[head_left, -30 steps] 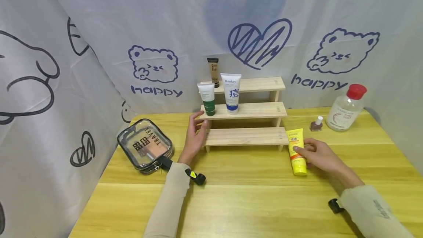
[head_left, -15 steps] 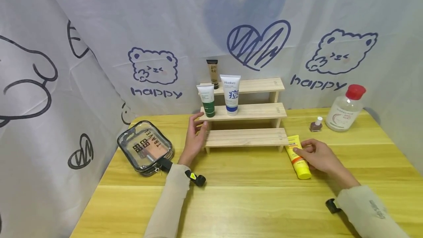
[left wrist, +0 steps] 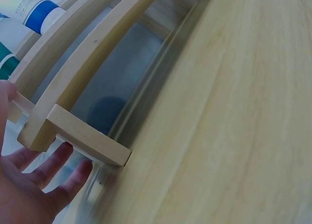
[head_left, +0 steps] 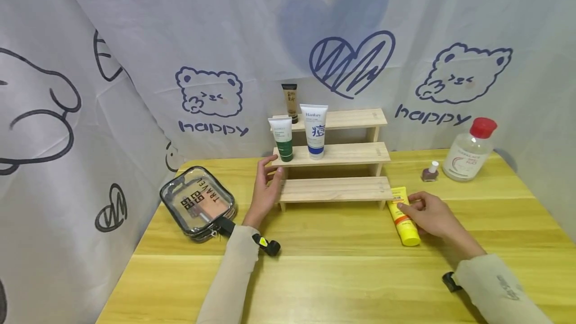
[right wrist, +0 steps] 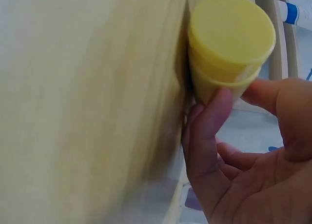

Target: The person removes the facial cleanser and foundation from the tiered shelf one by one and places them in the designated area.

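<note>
Yellow tube, lying near the counter's right edge, is pinched by the right grip; left grip, fingers spread, is pressed against the wooden shelf's left end.

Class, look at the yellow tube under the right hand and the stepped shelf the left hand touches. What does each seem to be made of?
Yellow tube: likely soft plastic, smooth with a slight sheen, with a moulded yellow cap and printed label. Stepped shelf: apparently unfinished pale wood, matte, with visible grain and square-cut slats. The right hand pinches the tube; the left hand rests open against the shelf.
</note>
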`<state>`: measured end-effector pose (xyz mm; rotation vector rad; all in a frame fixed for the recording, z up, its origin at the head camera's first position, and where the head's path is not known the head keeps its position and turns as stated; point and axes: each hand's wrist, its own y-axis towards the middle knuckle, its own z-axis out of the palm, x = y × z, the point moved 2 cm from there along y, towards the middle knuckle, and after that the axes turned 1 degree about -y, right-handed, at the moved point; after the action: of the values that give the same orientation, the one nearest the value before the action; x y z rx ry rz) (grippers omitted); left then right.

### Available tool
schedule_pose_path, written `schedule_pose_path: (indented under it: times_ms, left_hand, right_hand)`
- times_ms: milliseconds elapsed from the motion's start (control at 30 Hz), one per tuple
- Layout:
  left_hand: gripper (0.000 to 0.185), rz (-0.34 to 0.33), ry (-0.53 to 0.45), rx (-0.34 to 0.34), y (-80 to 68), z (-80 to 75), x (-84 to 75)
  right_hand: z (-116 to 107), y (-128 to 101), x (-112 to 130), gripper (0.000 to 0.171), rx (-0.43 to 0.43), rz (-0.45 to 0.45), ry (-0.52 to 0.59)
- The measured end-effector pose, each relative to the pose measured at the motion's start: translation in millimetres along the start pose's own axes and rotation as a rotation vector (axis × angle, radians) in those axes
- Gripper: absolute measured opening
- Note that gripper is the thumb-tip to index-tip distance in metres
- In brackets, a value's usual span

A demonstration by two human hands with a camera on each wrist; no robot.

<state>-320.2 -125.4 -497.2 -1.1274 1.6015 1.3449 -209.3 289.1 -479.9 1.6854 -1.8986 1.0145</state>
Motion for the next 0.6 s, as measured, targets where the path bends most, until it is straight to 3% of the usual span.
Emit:
schedule_pose_path:
  times_ms: [200,400,600]
  left_hand:
    - [0.041,0.006,0.007,-0.004,0.0,0.3,0.6]
    - [0.040,0.014,-0.010,-0.002,1.5,0.9,1.0]
    - [0.040,-0.006,-0.010,0.005,0.7,-0.1,1.8]
  right_hand:
    - [-5.7,-2.8,2.3,0.078,0.010,0.002,-0.014]
    - [-12.2,-9.0,9.6,0.073,-0.037,-0.003,0.010]
    - [-14.7,-8.4,28.2,0.055,-0.130,-0.115,-0.002]
